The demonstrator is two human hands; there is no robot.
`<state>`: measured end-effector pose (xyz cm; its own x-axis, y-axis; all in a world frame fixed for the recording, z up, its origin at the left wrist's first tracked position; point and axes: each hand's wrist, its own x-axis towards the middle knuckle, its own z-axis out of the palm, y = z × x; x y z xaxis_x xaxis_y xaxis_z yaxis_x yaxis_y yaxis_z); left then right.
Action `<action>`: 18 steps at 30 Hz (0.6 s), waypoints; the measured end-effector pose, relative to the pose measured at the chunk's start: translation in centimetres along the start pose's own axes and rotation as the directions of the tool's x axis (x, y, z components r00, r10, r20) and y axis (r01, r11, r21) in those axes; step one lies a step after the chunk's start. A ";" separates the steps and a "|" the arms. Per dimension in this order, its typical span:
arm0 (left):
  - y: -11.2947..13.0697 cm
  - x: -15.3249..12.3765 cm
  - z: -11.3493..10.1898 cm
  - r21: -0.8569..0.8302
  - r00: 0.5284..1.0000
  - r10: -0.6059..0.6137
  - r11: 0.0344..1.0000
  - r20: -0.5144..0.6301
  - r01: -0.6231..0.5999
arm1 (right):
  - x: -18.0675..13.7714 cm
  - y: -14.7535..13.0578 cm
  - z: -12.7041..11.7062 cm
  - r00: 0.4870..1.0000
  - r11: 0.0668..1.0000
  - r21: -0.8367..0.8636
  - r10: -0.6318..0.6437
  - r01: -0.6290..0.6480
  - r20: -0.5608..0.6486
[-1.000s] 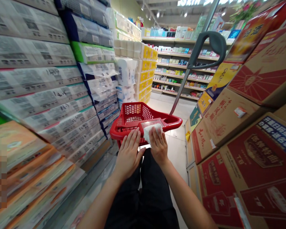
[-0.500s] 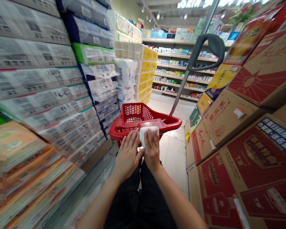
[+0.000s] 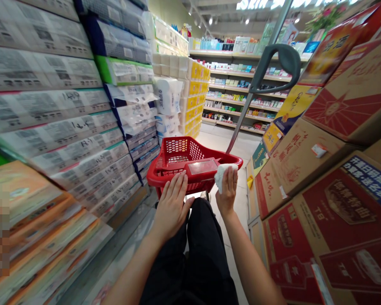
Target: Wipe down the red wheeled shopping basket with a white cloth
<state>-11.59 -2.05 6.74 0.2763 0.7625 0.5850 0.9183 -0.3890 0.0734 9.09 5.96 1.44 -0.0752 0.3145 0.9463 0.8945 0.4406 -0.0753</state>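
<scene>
A red plastic shopping basket with perforated walls stands in front of my knees. Its long grey pull handle slants up to the right. My left hand lies flat with outstretched fingers, the tips touching the near rim. In my right hand is a folded white cloth, held under the fingers against the rim's right end. Part of the cloth is hidden behind those fingers. Between the two hands a flat rectangular panel shows on the rim.
Tall stacks of wrapped paper packs line the left side, with orange packs nearer me. Cardboard cartons are piled close on the right. Pale floor tiles run between them toward stocked shelves.
My right hand has slid the white cloth rightward along the rim, from the middle panel to the right end. My left hand has stayed at the rim almost unmoved.
</scene>
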 end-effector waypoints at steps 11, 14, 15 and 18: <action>-0.3 -0.1 0.0 0.022 1.000 0.000 1.000 -0.011 0.000 | 0.0 -7.7 -0.3 0.984 0.977 0.183 -0.136 0.113 0.115; -0.3 -0.1 0.1 0.033 1.000 0.005 0.999 0.000 -0.005 | -0.2 -6.3 -0.2 0.975 0.975 0.140 -0.187 0.170 0.122; -0.3 -0.1 0.1 0.038 1.000 0.008 0.999 0.000 -0.008 | -0.2 -5.4 -0.2 0.974 0.976 0.125 -0.193 0.178 0.116; -0.2 -0.1 0.1 0.051 1.000 0.014 0.999 -0.005 -0.014 | -0.2 -2.2 -0.5 0.989 0.988 0.086 -0.131 0.125 0.071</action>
<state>-11.76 -1.98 6.59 0.2878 0.7543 0.5900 0.9276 -0.3728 0.0242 7.33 4.51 1.61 -0.2226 0.3126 0.9234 0.8367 0.5474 0.0164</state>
